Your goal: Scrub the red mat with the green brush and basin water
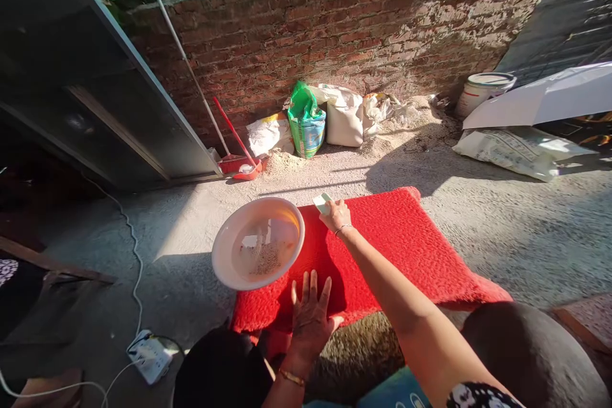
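A fluffy red cloth (389, 239) lies spread over a low surface in front of me. My left hand (310, 309) rests on its near edge, fingers spread. Farther out, my right hand (336, 215) is closed around a small pale green block-like thing (322, 202) at the cloth's far edge; its exact kind cannot be made out. To the left of both hands sits a pale round basin (224, 248), partly over the cloth, with water and dark grains or specks at its bottom.
Along the brick wall (344, 32) stand a green bag (306, 124), a white sack (345, 116) and a red dustpan (247, 169). A white power strip (150, 357) with cords lies at the lower left. A white umbrella (549, 95) and a bucket (484, 92) are at the right.
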A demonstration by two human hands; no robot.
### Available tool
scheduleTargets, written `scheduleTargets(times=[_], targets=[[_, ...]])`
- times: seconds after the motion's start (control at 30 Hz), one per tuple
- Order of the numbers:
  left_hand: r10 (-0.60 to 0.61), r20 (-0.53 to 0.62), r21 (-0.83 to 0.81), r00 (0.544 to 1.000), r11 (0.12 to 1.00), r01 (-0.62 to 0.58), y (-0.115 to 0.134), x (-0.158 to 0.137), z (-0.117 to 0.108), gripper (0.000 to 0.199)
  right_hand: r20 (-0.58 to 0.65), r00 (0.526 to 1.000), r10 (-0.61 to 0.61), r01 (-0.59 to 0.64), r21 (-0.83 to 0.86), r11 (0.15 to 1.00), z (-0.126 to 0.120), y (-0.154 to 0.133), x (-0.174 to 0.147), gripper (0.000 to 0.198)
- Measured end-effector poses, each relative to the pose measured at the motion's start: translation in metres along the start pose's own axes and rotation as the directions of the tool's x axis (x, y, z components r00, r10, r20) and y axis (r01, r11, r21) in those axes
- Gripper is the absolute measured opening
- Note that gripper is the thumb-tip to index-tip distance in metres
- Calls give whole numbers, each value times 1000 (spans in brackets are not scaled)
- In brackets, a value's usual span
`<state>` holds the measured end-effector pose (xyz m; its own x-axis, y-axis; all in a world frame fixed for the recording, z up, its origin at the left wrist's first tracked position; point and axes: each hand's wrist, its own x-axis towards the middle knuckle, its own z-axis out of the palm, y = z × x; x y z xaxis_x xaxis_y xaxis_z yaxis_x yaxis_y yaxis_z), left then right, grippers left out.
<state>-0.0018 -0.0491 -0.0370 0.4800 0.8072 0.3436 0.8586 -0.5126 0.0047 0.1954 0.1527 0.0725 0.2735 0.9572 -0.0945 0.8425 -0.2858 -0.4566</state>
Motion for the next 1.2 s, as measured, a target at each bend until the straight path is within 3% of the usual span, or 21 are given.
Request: scheduleTargets(times=[0.1,0.2,0.3,0.4,0.47,0.57,0.63,0.7,0.8,0.93,1.0,1.13,1.2], targets=[[9,5,13,1000,1000,-9,-1,-1,3,87,13,1000,26,-25,-21,999,-5,13,3,50],[41,-5,40,999,998,-40,-3,-2,10,90,-24,991,135,-136,-52,989,-32,59,8,53],[45,-17,61,999,997,-44,-4,-1,15,88,-117,938,327,-334,-48,941,-64,108,8,55],[23,2,86,1000,996,-24,-4,0,15,81,-186,878,441,-450,-9,893,-75,131,-1,56],[17,33,110,999,994,-20,-5,0,15,75,-178,908,380,-387,-4,922,-66,124,-11,55],[16,55,145,998,989,-24,-8,1,14,67,-102,981,167,-171,-32,985,-39,92,-24,52],[29,53,155,998,987,-37,-10,2,14,66,-56,997,55,-59,-68,996,-26,74,-29,49],[39,46,145,998,988,-45,-12,3,14,68,-45,999,27,-32,-95,995,-25,71,-29,48],[19,37,123,999,992,-23,-10,4,12,68,-74,986,148,-154,-89,984,-46,99,-25,50],[2,42,99,999,995,-6,-5,5,7,70,-157,899,409,-419,-37,907,-78,145,-25,54],[-6,39,75,999,997,3,-4,6,5,70,-175,893,415,-425,-27,905,-76,148,-33,54],[-25,80,58,996,998,20,-4,8,-1,70,-109,981,157,-160,-17,987,-42,113,-55,52],[-33,105,60,994,998,27,-4,9,-3,70,-53,998,17,-19,-29,999,-27,96,-64,51]])
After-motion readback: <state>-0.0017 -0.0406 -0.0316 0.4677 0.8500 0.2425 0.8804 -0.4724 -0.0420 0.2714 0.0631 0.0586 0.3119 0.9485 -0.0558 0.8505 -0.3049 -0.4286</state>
